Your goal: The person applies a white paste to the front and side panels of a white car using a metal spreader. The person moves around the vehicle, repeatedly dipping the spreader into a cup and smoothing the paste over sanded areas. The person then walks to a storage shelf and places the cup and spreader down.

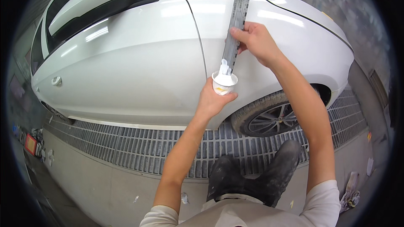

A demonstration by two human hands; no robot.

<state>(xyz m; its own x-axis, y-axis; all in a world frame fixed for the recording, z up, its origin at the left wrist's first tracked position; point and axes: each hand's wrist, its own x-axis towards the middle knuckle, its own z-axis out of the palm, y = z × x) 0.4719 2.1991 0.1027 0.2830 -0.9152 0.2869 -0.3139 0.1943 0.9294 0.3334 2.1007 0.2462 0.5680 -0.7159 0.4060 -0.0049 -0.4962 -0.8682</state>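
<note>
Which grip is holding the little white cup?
The left grip, the one lower in the picture, holds the white cup. The right grip is higher up and holds a long grey strip instead.

Here's the small white cup [224,88], held in mid-air, mouth up, a yellow-orange mark on its outer wall! And over it, the long, flat grey strip [239,17], dark marks down its edge, steeply tilted, top leaning right! Its lower end is smeared with wet-looking white and sits right at the cup's mouth; depth inside, can't tell!
</note>
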